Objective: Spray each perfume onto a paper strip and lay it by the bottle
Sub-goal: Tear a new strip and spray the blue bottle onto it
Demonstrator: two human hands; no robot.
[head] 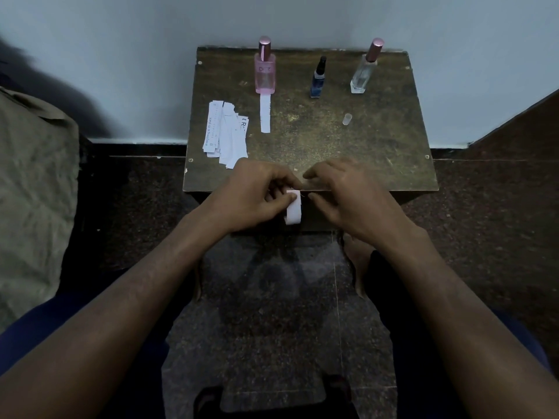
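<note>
**One strip down, two bottles to go**

So here's where things stand. The pink bottle (265, 72) at the back left of the table (378, 152) already has a strip (265, 114) lying right in front of it, touching its base, so I'd call that one done. The blue bottle (317, 78) in the middle and the clear bottle (364, 69) on the right have nothing by them yet.

Both hands are at the near edge of the table. The left hand (251, 195) pinches a fresh strip (293, 207) between thumb and fingers, and it hangs down just off the table edge. The right hand (354, 198) is right beside it with fingers loosely curled; the tips look like they're at the top of that strip, but I can't tell if they're actually gripping it.

The blue bottle seems to have its cap off, since a small clear cap (347, 119) sits on the table near it. My guess is blue is next to be sprayed. The spare paper pile (225, 137) sits left of the laid strip, plenty left for the remaining two
</note>
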